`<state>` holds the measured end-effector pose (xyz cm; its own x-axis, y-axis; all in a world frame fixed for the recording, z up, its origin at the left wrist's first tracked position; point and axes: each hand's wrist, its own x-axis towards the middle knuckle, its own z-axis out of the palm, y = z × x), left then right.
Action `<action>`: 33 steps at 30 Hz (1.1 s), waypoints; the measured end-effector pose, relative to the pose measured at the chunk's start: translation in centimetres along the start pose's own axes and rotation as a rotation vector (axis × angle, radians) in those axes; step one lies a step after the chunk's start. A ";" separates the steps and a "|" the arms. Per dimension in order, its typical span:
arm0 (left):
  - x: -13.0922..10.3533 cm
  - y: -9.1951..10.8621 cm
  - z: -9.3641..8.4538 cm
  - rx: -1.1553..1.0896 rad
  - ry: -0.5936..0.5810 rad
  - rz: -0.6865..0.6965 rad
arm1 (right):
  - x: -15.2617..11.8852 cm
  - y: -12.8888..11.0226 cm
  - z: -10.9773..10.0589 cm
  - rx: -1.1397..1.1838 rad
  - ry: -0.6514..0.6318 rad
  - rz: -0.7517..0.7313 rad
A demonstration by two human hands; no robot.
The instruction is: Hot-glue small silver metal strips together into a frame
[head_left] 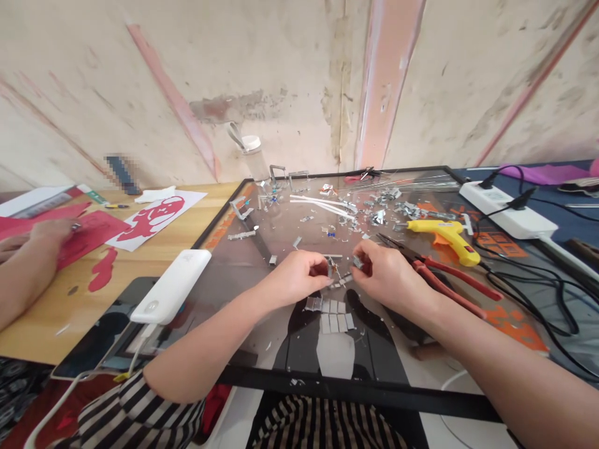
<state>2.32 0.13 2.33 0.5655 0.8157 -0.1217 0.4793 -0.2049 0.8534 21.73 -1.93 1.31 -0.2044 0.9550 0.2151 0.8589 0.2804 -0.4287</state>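
Observation:
Over the dark glass tabletop (219, 262), my left hand (297, 274) has thumb and fingers curled together at a small, thin structure of metallic strips (337, 274). My right hand (386, 268) pinches a small silvery grey piece (357, 262) just to the right of that structure. What exactly sits between the left fingertips is too small to make out. Nearer my body, small flat grey squares (334, 322) lie in short rows. Pliers with red handles (449, 284) rest beside my right wrist, partly behind it.
A yellow glue gun (444, 237) and a white power strip (510, 209) with black cables stand at the right. Silvery scraps (388, 199) and white sticks (322, 204) lie farther back. A white power bank (173, 287) sits left. Another person's hand (51, 240) rests on red paper.

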 end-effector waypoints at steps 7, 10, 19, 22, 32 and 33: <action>0.0 -0.3 -0.2 -0.037 0.018 -0.006 | -0.1 -0.2 -0.7 0.095 -0.008 0.021; -0.1 -0.2 -0.6 0.015 0.044 0.015 | -0.3 -0.6 -1.3 0.125 -0.017 0.016; 0.2 -1.6 -1.7 0.097 0.077 0.023 | 0.5 1.2 -1.5 0.548 -0.349 0.301; 0.2 -1.5 -1.8 0.106 0.075 0.025 | 1.1 2.5 -1.5 0.468 -0.185 0.306; -0.3 -1.4 -2.4 0.175 0.061 0.066 | 0.4 1.0 -1.5 0.389 -0.185 0.188; -0.4 -1.4 -2.3 0.169 0.047 0.070 | 0.3 0.8 -1.3 0.356 -0.177 0.155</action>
<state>-0.15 1.36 2.35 0.5717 0.8196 -0.0379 0.5478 -0.3469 0.7613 22.97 -1.59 2.15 -0.1894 0.9818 -0.0162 0.6760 0.1185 -0.7273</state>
